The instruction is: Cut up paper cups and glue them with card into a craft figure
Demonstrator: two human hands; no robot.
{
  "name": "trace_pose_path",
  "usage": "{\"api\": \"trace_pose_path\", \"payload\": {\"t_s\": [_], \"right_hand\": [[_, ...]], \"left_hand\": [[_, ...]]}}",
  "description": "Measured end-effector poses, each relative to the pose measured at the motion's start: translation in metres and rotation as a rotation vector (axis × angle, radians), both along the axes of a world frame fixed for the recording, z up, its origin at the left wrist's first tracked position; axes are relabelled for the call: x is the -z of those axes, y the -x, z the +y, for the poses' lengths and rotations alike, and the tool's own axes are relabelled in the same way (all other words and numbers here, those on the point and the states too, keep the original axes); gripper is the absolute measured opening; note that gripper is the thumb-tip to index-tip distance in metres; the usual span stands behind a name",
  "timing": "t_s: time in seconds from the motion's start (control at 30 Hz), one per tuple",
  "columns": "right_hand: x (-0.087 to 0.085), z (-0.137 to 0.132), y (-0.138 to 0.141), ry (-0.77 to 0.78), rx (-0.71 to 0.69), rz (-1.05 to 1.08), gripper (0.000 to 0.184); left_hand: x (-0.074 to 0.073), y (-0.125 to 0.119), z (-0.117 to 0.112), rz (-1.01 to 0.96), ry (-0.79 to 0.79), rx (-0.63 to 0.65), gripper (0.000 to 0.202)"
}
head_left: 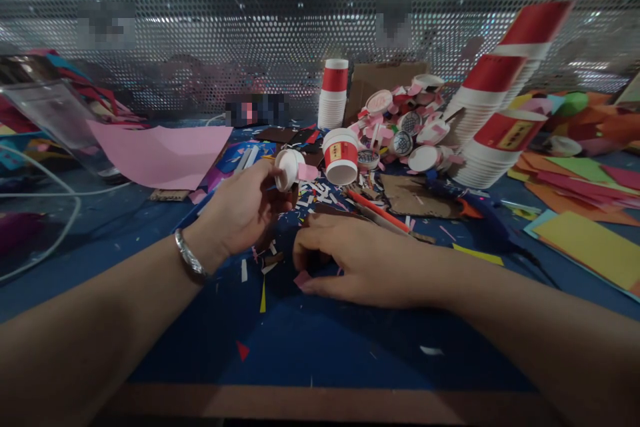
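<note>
My left hand (250, 203) is closed on a small white cup-shaped piece (287, 171), held tilted above the table. A pink paper tab (307, 172) sticks out from its right side. Low over the blue table surface, my right hand (350, 253) has thumb and fingers curled round a small pink paper piece (302, 279), partly hidden by the thumb. Just beyond both hands stands a red and white paper cup (341, 159). Paper scraps (320, 193) are scattered between and behind the hands.
A heap of white pieces with pink tabs (400, 123) lies beyond the right hand. Stacked paper cups (485, 127) lean at the right, near a blue glue gun (493, 220) and coloured paper (593, 247). A pink sheet (165, 153) and a cable (75, 213) are at left.
</note>
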State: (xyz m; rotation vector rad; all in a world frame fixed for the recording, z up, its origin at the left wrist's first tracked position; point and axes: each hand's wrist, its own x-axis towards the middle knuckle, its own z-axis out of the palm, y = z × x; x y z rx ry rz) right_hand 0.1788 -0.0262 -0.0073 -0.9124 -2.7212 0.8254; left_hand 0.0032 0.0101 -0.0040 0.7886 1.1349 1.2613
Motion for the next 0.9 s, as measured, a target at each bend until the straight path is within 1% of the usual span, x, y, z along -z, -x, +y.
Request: {"api": "trace_pose_path", "payload": {"t_s": [0.1,0.17,0.23,0.33,0.43,0.53,0.63,0.7,0.8,0.9], "right_hand": [[0.001,0.0,0.001,0.02,-0.044,0.063,0.006],[0.002,0.001,0.002,0.042,-0.067,0.114,0.008],[0.002,0.001,0.002,0.076,-0.059,0.161,0.01],[0.002,0.002,0.0,0.114,-0.02,0.242,0.01],[0.001,0.004,-0.002,0.151,0.024,0.337,0.007],[-0.001,0.007,-0.005,0.191,0.077,0.435,0.005],[0.0,0.013,-0.01,0.229,0.117,0.537,0.009],[0.002,0.019,-0.013,0.22,0.149,0.58,0.014],[0.006,0.027,-0.018,0.183,0.198,0.595,0.022],[0.009,0.031,-0.02,0.197,0.205,0.594,0.024]], "left_hand": [[0.002,0.0,0.001,0.005,-0.012,-0.001,0.026],[0.003,0.0,0.001,0.013,-0.02,0.005,0.025],[0.004,0.0,0.002,0.021,-0.024,0.024,0.024],[0.007,0.003,0.002,0.033,-0.038,0.08,0.025],[0.008,0.006,0.001,0.094,-0.02,0.139,0.026],[0.006,0.007,-0.001,0.172,0.0,0.162,0.021],[0.004,0.006,-0.002,0.182,-0.01,0.177,0.021],[0.005,0.006,-0.002,0.174,-0.035,0.188,0.021],[0.006,0.008,-0.001,0.186,-0.057,0.222,0.016],[0.006,0.009,-0.002,0.204,-0.068,0.276,0.013]]}}
